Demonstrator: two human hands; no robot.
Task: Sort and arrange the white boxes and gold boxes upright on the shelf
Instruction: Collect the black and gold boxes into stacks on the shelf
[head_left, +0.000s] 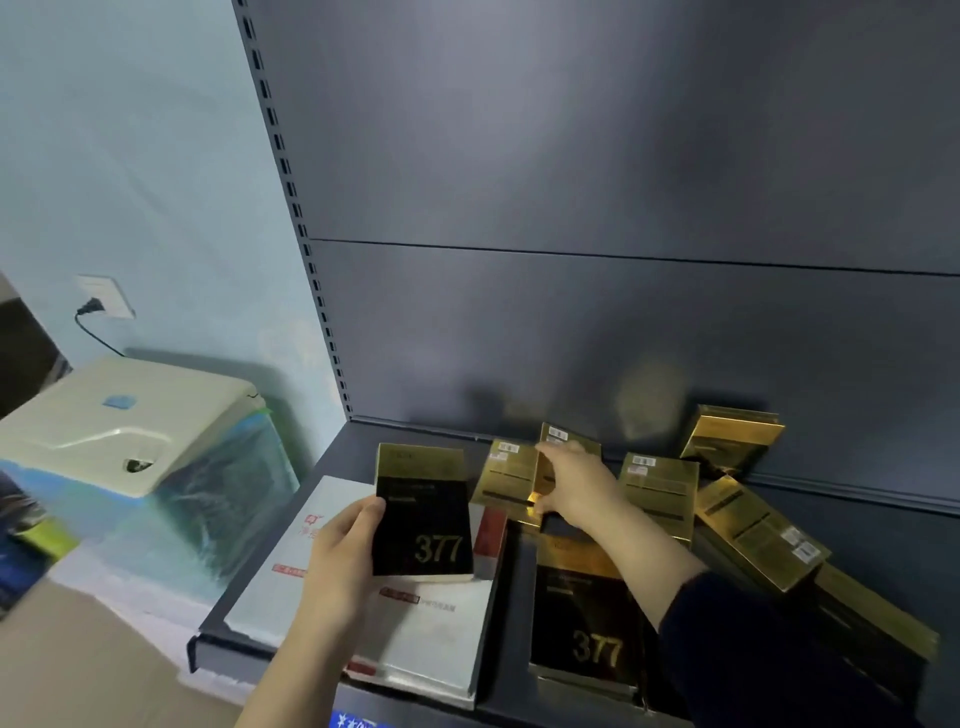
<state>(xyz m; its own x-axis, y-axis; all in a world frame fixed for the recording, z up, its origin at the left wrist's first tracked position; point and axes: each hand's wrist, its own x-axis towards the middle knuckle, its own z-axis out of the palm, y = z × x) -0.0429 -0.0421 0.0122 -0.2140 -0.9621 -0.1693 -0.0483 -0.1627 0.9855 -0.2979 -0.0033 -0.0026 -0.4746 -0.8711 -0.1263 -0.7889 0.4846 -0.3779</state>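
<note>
— What takes up the most room?

— The dark grey shelf (519, 587), with its back panel (623, 182) rising behind it. Off to the left, beyond the shelf, sits a cream-lidded tub (130, 415), and a plug is in the wall socket (104, 296) above it.

— And on the shelf?

— At the left end a large white box (431, 639) lies flat, with red print on its face. To the right are scattered gold boxes. One flat gold box (584, 623) lies at the front with its black "377" face up. A long gold box (758, 530) lies on its side, and a leaning gold box (735, 441) tilts against the back panel.

— Where are the hands?

— The left grip (337, 561) holds the 377 box (423, 512) by its left edge, thumb on the black face. The box is tilted up just above the white box.

— And the other?

— The right grip (576, 483) reaches toward the back. Its fingers curl over the face of a rear gold box (563, 439) and the thumb is at its lower edge. That box stands near the back panel, between two other upright gold ones.
</note>
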